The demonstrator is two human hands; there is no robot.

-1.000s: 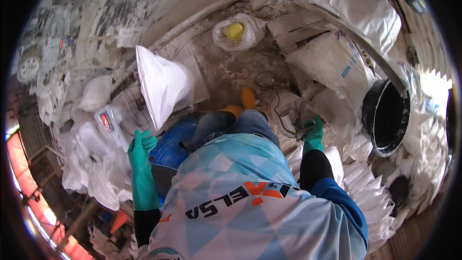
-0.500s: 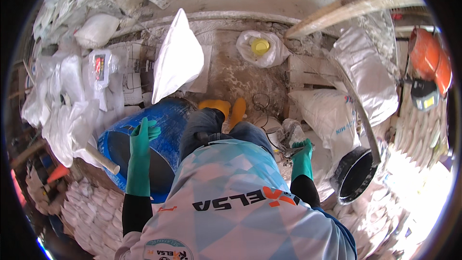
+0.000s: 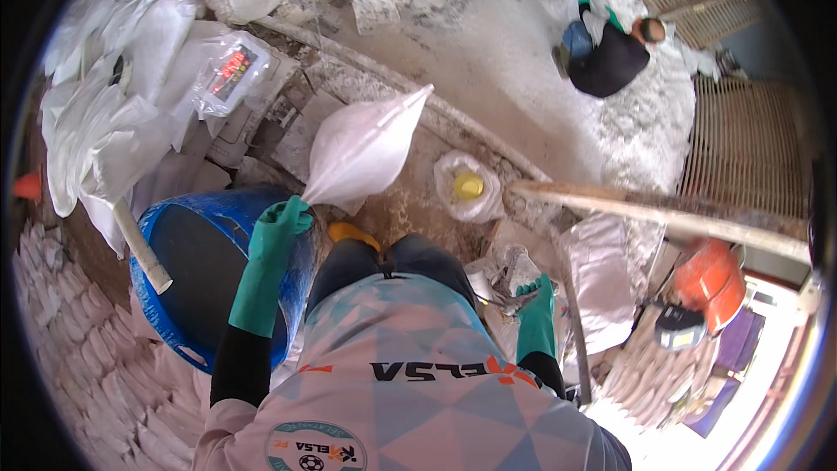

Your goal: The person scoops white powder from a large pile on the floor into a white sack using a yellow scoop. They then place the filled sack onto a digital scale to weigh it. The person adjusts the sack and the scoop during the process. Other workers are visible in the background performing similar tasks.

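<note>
A full white sack (image 3: 366,146), pillow-shaped with pointed corners, leans up to the right in front of me. Its lower corner meets the closed fingers of my left hand (image 3: 283,225), in a long green rubber glove. That hand is over the edge of a blue plastic drum (image 3: 301,257) lying to my left with its dark mouth toward me. My right hand (image 3: 534,296), gloved the same, is low at my right side with its fingers curled. Beside it is a crumpled, greyish plastic bag (image 3: 510,270); what the fingers hold is too small to make out.
A plastic-wrapped scale display (image 3: 231,72) with red digits stands at the left. Ahead are an open white sack (image 3: 453,209) holding a yellow scoop-like thing (image 3: 468,186) and a wooden beam (image 3: 663,214). A co-worker (image 3: 608,61) crouches by white powder. An orange mixer drum (image 3: 711,283) stands right.
My view has turned to the right, bringing a co-worker into sight. My left hand, open and apart from the sack before, now has its fingers closed at the sack's corner; the sack tilts rightward.
</note>
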